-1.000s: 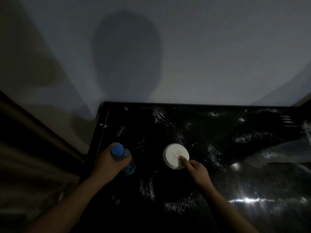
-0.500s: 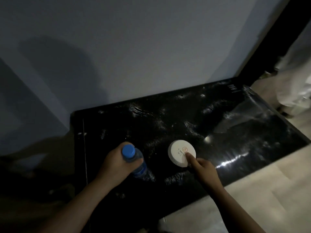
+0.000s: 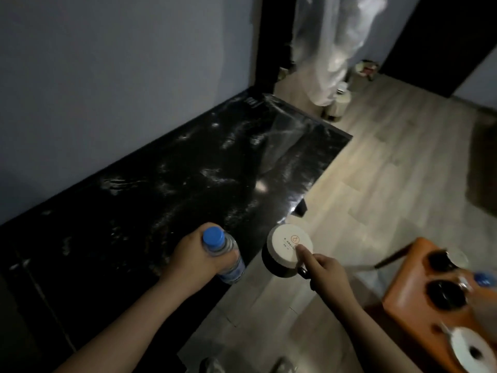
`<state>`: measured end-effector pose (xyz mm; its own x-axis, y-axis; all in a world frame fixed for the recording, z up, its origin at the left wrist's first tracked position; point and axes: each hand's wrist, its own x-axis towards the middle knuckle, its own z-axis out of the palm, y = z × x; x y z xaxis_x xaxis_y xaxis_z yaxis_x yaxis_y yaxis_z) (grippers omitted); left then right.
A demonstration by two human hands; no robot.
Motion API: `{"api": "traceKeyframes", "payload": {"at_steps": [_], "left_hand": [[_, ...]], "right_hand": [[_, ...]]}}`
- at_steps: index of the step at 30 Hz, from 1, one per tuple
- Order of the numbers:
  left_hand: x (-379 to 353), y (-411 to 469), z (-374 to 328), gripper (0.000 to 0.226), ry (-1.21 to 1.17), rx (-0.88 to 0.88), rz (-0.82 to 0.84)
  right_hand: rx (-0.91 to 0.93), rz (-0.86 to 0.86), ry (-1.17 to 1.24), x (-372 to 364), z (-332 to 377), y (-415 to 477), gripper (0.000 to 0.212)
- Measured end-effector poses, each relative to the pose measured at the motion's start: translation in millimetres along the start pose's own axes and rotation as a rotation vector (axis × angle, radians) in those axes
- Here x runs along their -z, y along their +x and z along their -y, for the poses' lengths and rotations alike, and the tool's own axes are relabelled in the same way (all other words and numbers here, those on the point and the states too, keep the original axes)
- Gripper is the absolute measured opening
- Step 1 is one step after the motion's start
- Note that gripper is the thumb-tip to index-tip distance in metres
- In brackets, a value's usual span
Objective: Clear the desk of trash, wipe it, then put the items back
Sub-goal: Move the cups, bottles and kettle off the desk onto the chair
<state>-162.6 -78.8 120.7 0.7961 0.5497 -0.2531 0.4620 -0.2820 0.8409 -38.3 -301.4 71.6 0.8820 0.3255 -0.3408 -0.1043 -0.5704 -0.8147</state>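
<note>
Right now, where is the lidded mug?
Head view, lower centre: the lidded mug is held in the right hand, just off the front edge of the desk, right of the water bottle gripped by the left hand.

Left hand (image 3: 193,261) grips bottle (image 3: 228,262) near the neck, blue cap (image 3: 213,236) up, over the desk's (image 3: 134,211) near edge. Right hand (image 3: 326,273) holds dark mug (image 3: 277,265), index fingertip on its white lid (image 3: 289,242). Mug is just right of the bottle, off the desk, floor (image 3: 390,170) behind it. Desk top black, glossy, white smears all over. Orange stool (image 3: 403,300) near right carries dark cups (image 3: 446,292), white dish (image 3: 468,345) and second bottle (image 3: 484,278). White fabric (image 3: 330,49) hangs far right.
</note>
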Motion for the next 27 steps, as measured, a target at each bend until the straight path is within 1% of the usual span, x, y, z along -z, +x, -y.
{"api": "traceKeyframes", "payload": {"at_steps": [5,9,12,17,20,21,27], "left_hand": [[-61,5,-35,0.032,0.066,-0.099,0.125],[-123,3,-69,0.031,0.132,-0.162,0.213],[-170,1,-92,0.034,0.157,-0.199,0.255],[-243,-7,-123,0.034,0.188,-0.27,0.333],[-281,-13,-140,0.032,0.225,-0.309,0.386],[-293,-14,-144,0.032,0.232,-0.32,0.407],[-352,-18,-173,0.028,0.261,-0.386,0.529]], "right_hand": [[-0.039,-0.134,0.052,62,-44,-15,0.058],[-0.07,-0.24,0.116,114,-89,-24,0.068],[-0.075,-0.305,0.162,154,-118,-32,0.079],[-0.129,-0.391,0.183,213,-161,-47,0.069],[-0.171,-0.451,0.208,241,-178,-60,0.054],[-0.18,-0.475,0.218,249,-183,-63,0.052],[-0.22,-0.594,0.288,284,-221,-77,0.055]]}}
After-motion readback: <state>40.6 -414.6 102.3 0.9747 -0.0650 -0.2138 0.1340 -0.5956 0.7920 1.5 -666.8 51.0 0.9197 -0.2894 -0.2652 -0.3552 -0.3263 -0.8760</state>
